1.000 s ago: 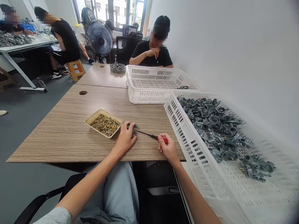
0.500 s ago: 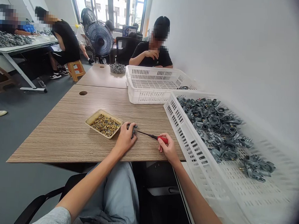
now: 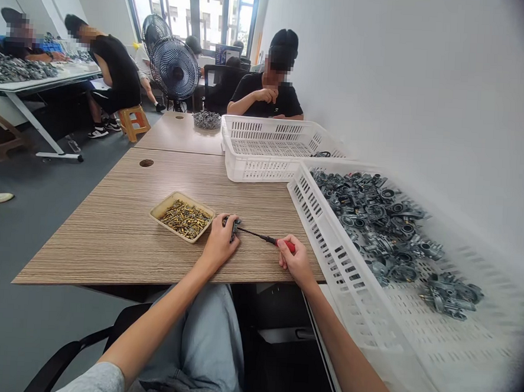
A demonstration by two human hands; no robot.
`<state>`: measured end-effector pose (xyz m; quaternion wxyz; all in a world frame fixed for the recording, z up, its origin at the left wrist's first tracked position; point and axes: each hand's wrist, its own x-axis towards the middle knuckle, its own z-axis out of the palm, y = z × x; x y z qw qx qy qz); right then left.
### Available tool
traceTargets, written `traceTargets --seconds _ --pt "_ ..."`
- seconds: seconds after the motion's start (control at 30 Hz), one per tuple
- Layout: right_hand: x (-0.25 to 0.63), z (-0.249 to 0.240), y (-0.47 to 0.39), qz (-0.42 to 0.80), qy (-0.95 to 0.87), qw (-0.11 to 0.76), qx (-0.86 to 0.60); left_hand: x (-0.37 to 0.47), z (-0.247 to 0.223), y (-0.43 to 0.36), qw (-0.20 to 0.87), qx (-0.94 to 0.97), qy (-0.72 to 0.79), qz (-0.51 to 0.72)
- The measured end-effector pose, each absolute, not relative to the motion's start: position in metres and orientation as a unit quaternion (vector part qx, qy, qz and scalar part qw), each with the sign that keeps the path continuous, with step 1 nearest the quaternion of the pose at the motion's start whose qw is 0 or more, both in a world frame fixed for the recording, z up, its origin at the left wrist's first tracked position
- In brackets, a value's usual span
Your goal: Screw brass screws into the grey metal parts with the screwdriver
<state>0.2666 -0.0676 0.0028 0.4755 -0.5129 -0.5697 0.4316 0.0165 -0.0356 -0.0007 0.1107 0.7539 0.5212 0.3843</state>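
Note:
My left hand [image 3: 221, 239] is closed around a small grey metal carburetor body [image 3: 235, 229] and holds it on the wooden table [image 3: 122, 229]. Most of that part is hidden by my fingers. My right hand [image 3: 297, 260] grips the red handle of a screwdriver [image 3: 263, 237]. Its dark shaft points left and its tip meets the side of the metal part; the exact contact is too small to make out. Just left of my left hand stands a cream tray [image 3: 158, 212] filled with small brass-coloured pieces [image 3: 185, 219].
To the right, a white slotted crate [image 3: 330, 247] holds many grey carburetor bodies [image 3: 376, 209]. A second white crate [image 3: 263, 171] stands beyond it. Across the table sits a person in black [image 3: 268, 96], near a bowl of metal pieces [image 3: 207, 120]. Fans [image 3: 174, 69] stand behind.
My right hand has turned slightly around the screwdriver handle, its fingers more curled. My left hand and the metal part stay in place.

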Motion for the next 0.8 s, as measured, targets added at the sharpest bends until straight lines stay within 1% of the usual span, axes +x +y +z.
traceTargets --seconds 0.8 --pt "0.2672 0.0009 -0.0655 0.435 -0.564 0.477 -0.515 0.0171 -0.0013 -0.0357 0.111 0.751 0.519 0.393"
